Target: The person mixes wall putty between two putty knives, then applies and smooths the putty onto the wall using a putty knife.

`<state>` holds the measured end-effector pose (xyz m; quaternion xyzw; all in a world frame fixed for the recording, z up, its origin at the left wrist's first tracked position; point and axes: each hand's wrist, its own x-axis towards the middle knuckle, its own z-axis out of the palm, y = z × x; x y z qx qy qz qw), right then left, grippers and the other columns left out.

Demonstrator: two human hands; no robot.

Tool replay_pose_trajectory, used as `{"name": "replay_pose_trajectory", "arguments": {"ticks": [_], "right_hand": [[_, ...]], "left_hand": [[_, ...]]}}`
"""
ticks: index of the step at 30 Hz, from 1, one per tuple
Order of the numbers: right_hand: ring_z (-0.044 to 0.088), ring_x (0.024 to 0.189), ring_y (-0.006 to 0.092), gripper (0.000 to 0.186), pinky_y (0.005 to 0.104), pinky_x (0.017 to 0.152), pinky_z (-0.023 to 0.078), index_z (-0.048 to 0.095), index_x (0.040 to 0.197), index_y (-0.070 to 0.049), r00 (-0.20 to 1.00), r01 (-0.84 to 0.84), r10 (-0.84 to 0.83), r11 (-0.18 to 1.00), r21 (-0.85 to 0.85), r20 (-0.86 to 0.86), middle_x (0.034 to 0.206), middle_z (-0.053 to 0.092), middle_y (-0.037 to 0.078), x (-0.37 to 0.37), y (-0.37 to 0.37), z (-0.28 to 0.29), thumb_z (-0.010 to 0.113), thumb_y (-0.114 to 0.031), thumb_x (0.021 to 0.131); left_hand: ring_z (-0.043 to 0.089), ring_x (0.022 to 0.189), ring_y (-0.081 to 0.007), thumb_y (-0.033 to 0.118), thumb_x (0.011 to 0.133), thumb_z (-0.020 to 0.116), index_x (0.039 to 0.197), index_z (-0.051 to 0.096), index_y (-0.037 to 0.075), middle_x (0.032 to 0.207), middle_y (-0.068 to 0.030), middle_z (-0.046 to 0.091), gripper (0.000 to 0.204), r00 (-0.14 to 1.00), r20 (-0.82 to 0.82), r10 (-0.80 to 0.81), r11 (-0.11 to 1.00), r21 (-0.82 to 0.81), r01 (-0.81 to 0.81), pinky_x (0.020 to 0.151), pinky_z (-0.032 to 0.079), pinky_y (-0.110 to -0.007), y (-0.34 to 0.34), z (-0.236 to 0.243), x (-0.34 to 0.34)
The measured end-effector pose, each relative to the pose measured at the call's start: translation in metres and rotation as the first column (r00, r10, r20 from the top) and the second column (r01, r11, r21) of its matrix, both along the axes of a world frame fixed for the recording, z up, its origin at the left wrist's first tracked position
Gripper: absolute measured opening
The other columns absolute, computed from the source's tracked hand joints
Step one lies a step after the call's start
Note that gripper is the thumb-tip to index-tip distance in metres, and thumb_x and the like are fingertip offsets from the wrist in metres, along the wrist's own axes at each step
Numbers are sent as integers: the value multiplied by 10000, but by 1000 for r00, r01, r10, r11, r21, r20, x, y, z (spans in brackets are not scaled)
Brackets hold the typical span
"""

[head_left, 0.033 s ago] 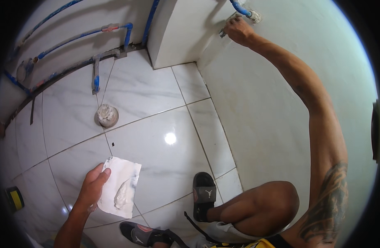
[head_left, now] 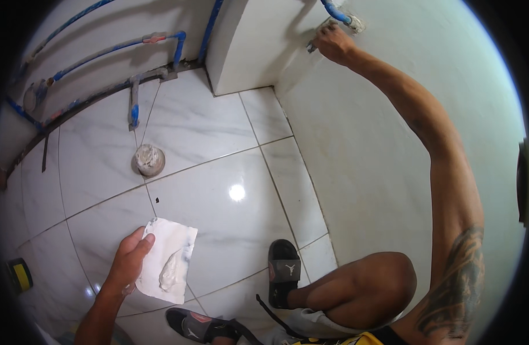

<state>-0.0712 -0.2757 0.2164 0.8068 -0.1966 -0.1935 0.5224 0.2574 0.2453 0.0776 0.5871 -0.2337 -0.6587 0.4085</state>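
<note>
My left hand (head_left: 131,256) grips the edge of a white putty board (head_left: 155,253), thumb on top, above the tiled floor. A raised lump of white putty (head_left: 172,271) lies on the board's right half. Up at the far right, my right arm is stretched out and my right hand (head_left: 333,43) is closed at the wall, close to the inner corner. A small grey blade edge of what looks like a putty knife (head_left: 311,47) shows beside its fingers; the rest is hidden by the hand. Just above that hand, a blue pipe (head_left: 335,11) enters the wall (head_left: 379,138).
A round pipe stub (head_left: 150,161) with whitish material in its top rises from the marble-look tiles (head_left: 212,178). Blue and grey pipes (head_left: 103,56) run along the left wall. A white column (head_left: 250,52) juts out at the back. My sandalled feet (head_left: 284,267) are below.
</note>
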Motion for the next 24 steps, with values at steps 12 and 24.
{"name": "replay_pose_trajectory", "arguments": {"ticks": [12,24], "right_hand": [[574,1169,331,276,466,1038,396,629,1106,1,995,71,-77,993,-91,-63,1153,637,205,-11,-9,-15,531,-145,893],[537,1210,358,319,491,1045,383,606,1164,43,978,186,-199,967,-172,-60,1268,576,248,-7,5,-17,493,-134,924]], "left_hand": [[600,942,-106,168,1012,456,1224,548,-46,1059,-85,648,314,998,-26,-56,998,-38,55,854,478,-268,-13,6,-10],[603,959,-103,176,1025,449,1266,522,-48,1082,-81,642,338,987,-113,-115,992,-73,107,867,483,-269,-30,3,-18]]}}
